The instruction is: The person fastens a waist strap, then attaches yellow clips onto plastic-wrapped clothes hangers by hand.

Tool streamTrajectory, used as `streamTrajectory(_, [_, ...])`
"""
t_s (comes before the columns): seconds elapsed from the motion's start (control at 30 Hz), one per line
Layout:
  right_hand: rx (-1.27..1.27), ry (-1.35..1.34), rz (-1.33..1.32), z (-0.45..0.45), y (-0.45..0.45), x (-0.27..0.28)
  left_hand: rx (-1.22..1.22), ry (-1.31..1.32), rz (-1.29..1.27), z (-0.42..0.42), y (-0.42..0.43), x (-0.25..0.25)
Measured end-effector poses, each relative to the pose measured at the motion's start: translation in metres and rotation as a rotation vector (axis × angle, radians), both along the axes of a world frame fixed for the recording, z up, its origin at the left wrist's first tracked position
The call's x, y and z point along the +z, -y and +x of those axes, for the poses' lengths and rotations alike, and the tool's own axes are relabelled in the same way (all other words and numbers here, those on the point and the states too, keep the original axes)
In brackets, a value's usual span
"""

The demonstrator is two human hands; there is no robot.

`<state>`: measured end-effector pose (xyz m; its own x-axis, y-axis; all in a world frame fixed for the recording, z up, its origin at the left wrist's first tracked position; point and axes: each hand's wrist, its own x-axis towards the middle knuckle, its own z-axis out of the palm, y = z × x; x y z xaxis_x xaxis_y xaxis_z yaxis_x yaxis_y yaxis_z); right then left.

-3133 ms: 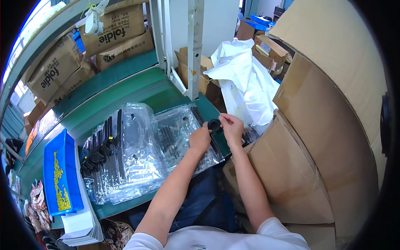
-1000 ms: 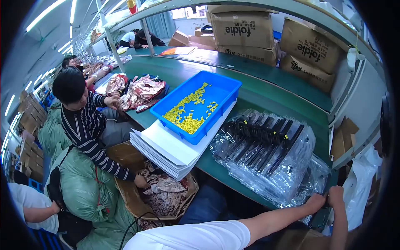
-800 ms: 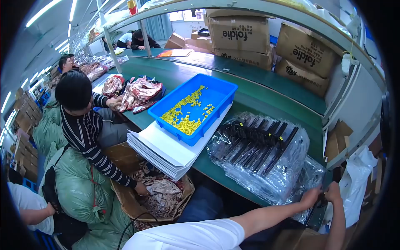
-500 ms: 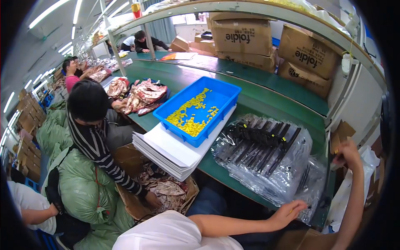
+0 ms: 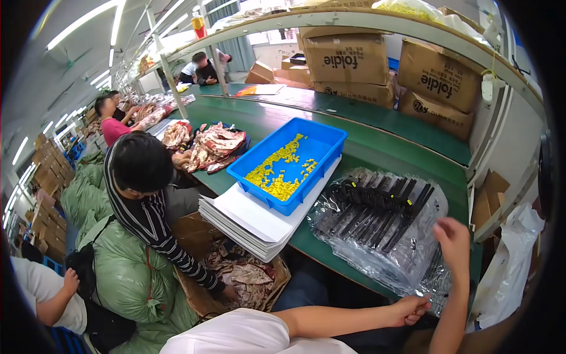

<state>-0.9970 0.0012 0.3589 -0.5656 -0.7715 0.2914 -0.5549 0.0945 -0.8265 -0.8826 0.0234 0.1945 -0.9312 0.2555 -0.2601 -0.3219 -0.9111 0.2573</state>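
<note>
My left hand (image 5: 411, 310) is at the front edge of the bench, fingers curled together beside the lower corner of the clear plastic bags (image 5: 386, 265); whatever it pinches is too small to make out. Above the right side of those bags, my right hand (image 5: 453, 242) is raised with its fingers bent together, and its contents cannot be made out. Black strips and loops (image 5: 377, 203) with small yellow tags lie across the bags. To their left, a blue tray (image 5: 321, 133) of small yellow pieces rests on a stack of white sheets (image 5: 236, 215).
A co-worker in a striped top (image 5: 147, 215) reaches into a carton (image 5: 191, 233) of patterned fabric at the left. Green sacks (image 5: 127, 274) stand behind. Cartons (image 5: 348, 59) line the bench's far side, below a metal rail (image 5: 365, 16). White plastic (image 5: 510, 265) hangs at the right.
The view has swung left since the earliest frame. My hands have come apart from the bench's right end; my right hand has lately moved left over the bags, and my left hand's fingers have curled in.
</note>
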Motion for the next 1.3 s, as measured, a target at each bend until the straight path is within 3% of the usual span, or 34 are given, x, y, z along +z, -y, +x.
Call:
streamTrajectory(0.2, [-0.283, -0.028, 0.197, 0.046, -0.145, -0.043, -0.001, 0.019, 0.117, -0.029, -0.036, -0.014])
streamTrajectory(0.3, [-0.233, -0.236, 0.188, 0.067, -0.162, -0.050, 0.045, 0.151, 0.133, -0.045, -0.055, -0.017])
streamTrajectory(0.37, [-0.085, -0.743, 0.351, 0.068, -0.166, -0.046, 0.110, 0.275, 0.139, -0.050, -0.062, -0.020])
streamTrajectory(0.53, [-0.367, -0.500, 0.242, 0.085, -0.154, -0.074, 0.078, 0.098, 0.053, -0.049, -0.062, -0.048])
streamTrajectory(0.7, [-0.463, -0.540, 0.208, 0.101, -0.135, -0.071, 0.102, 0.090, 0.221, -0.051, -0.056, -0.062])
streamTrajectory(0.87, [-0.384, -0.683, 0.232, 0.081, -0.158, -0.105, 0.099, 0.113, 0.210, -0.046, -0.057, -0.048])
streamTrajectory(1.07, [-0.498, -0.688, 0.213, 0.136, -0.111, -0.031, 0.150, 0.082, 0.172, -0.039, -0.063, -0.049])
streamTrajectory(1.2, [-0.573, -0.439, 0.349, 0.141, -0.102, -0.005, 0.169, 0.112, 0.093, -0.034, -0.060, -0.027])
streamTrajectory(1.23, [-0.436, -0.581, 0.220, 0.098, -0.127, -0.047, 0.139, 0.079, 0.148, -0.039, -0.061, -0.033])
streamTrajectory(1.27, [-0.454, -0.523, 0.247, 0.078, -0.168, -0.100, 0.131, 0.063, 0.186, -0.041, -0.061, -0.043])
streamTrajectory(1.3, [-0.439, -0.517, 0.183, 0.077, -0.167, -0.096, 0.126, 0.075, 0.168, -0.040, -0.057, -0.037])
